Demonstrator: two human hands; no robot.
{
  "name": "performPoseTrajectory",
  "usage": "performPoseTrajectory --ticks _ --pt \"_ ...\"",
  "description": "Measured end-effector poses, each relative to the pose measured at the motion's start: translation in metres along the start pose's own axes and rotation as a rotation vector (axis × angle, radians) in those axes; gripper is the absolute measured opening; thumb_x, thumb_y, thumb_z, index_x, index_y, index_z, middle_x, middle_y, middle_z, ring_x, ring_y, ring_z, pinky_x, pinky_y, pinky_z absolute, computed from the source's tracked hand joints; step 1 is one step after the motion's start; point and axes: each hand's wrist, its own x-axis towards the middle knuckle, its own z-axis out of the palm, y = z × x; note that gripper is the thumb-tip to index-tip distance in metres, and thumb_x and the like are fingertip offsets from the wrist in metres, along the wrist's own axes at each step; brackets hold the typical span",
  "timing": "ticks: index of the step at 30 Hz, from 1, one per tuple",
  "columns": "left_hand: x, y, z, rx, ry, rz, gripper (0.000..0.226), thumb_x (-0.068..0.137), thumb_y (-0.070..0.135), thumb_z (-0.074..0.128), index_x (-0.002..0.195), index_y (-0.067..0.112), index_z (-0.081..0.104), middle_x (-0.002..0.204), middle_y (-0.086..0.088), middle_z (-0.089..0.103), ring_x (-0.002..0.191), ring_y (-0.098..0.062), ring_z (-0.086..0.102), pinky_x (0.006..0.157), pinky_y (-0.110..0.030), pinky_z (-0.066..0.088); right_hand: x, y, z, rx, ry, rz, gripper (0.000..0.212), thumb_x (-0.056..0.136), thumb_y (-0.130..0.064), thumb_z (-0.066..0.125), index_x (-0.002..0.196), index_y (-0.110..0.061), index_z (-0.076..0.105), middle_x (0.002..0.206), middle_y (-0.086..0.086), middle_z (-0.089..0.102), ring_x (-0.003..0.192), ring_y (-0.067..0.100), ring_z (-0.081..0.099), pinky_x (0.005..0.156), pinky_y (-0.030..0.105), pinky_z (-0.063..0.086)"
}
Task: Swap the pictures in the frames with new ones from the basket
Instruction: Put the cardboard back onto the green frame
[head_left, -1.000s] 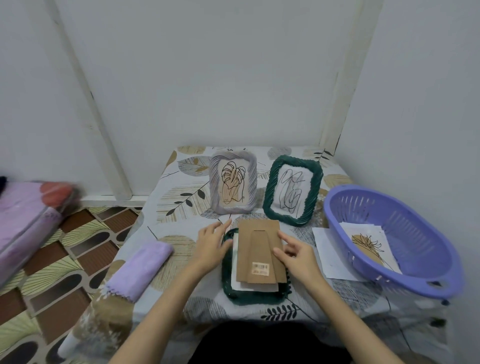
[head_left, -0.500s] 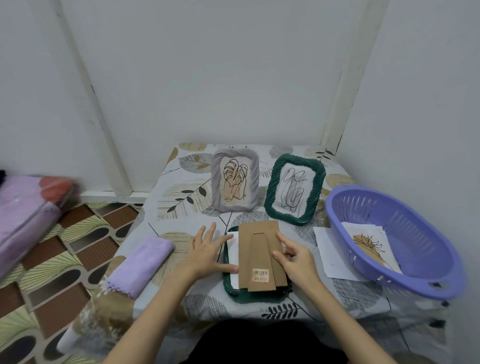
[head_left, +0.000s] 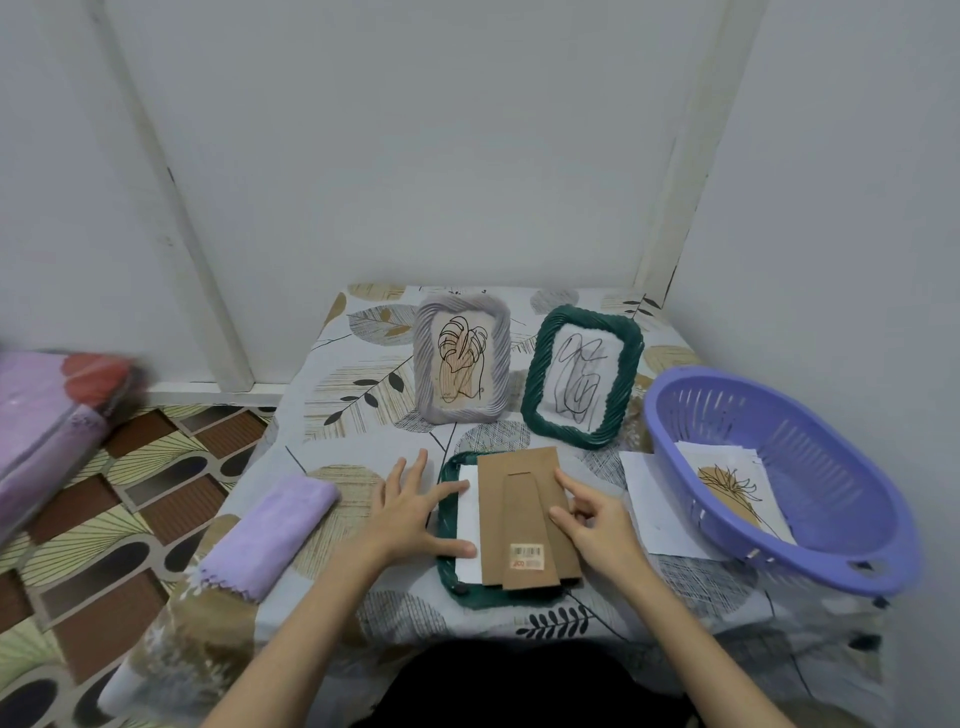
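Grey frame (head_left: 461, 358), dark green frame (head_left: 582, 375), lilac basket (head_left: 852, 564), lilac cloth (head_left: 270, 535), brown backing (head_left: 519, 512), leaf-patterned tablecloth (head_left: 358, 384).
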Motion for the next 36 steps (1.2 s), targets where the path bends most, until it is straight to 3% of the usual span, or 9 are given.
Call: performPoseTrajectory --ticks 5,11,19,23,30,32,34,36 --pt "0.001 -0.004 -0.001 -0.067 0.005 -0.014 0.125 0.019 0.101 0.030 0.135 0.055 0.024 0.155 -0.002 -0.019 0.141 -0.026 -0.023 0.113 -0.051 -0.006 0.005 -0.001 0.007 -0.044 -0.035 -0.001 0.051 0.083 -0.005 0.064 0.131 -0.016 0.050 0.087 0.007 0.065 0.085 0.011 0.054 0.083 0.023 0.043" --pt "0.001 -0.005 -0.002 -0.051 -0.011 -0.008 0.125 0.018 0.100 0.030 0.134 0.057 0.023 0.155 -0.002 -0.019 0.141 -0.028 -0.023 0.113 -0.053 -0.005 0.013 0.003 0.010 -0.262 -0.064 -0.011 0.048 0.083 -0.022 0.066 0.128 -0.028 0.052 0.068 -0.014 0.052 0.065 0.008 0.045 0.077 0.031 0.041" --pt "-0.001 -0.003 -0.002 -0.053 0.037 -0.016 0.128 0.016 0.101 0.025 0.135 0.053 0.027 0.157 -0.001 -0.012 0.142 -0.026 -0.018 0.113 -0.051 -0.003 0.015 0.002 0.012 -0.367 -0.025 0.015 0.045 0.084 -0.032 0.063 0.127 -0.033 0.053 0.082 -0.012 0.061 0.085 0.014 0.058 0.095 0.043 0.043" --pt "-0.002 -0.002 -0.004 -0.056 0.062 -0.013 0.129 0.016 0.102 0.023 0.134 0.051 0.034 0.157 0.000 -0.007 0.143 -0.025 -0.014 0.114 -0.051 -0.001 0.014 -0.004 0.012 -0.435 -0.019 0.001 0.044 0.087 -0.035 0.059 0.130 -0.036 0.049 0.086 -0.012 0.061 0.094 0.013 0.058 0.094 0.039 0.041" --pt "-0.001 -0.002 -0.009 -0.073 0.055 -0.023 0.133 0.013 0.102 0.026 0.132 0.045 0.041 0.157 0.000 0.003 0.143 -0.026 -0.006 0.114 -0.049 0.004 0.009 -0.014 0.014 -0.619 -0.071 -0.019 0.045 0.090 -0.043 0.050 0.134 -0.040 0.041 0.083 -0.012 0.052 0.091 0.008 0.052 0.079 0.030 0.025" --pt "-0.002 0.000 -0.011 -0.092 0.034 -0.023 0.126 0.021 0.097 0.042 0.135 0.044 0.038 0.157 -0.001 0.003 0.143 -0.026 -0.007 0.114 -0.050 0.003 0.008 -0.016 0.013 -0.686 -0.085 -0.035 0.046 0.090 -0.045 0.048 0.135 -0.040 0.040 0.084 -0.013 0.052 0.092 0.009 0.051 0.079 0.032 0.024" --pt "-0.003 0.004 -0.010 -0.094 0.025 -0.019 0.105 0.046 0.079 0.065 0.139 0.044 0.031 0.157 -0.001 -0.001 0.143 -0.025 -0.010 0.114 -0.050 0.001 0.007 -0.019 0.012 -0.742 -0.096 -0.049 0.047 0.090 -0.046 0.048 0.135 -0.039 0.040 0.084 -0.014 0.052 0.095 0.011 0.052 0.082 0.034 0.025" --pt "-0.003 0.005 -0.009 -0.066 0.017 -0.010 0.095 0.060 0.064 0.072 0.140 0.045 0.026 0.157 -0.001 -0.005 0.143 -0.025 -0.012 0.114 -0.050 -0.001 0.006 -0.021 0.011 -0.787 -0.109 -0.065 0.047 0.090 -0.047 0.047 0.136 -0.039 0.039 0.084 -0.014 0.053 0.096 0.011 0.053 0.082 0.035 0.024"
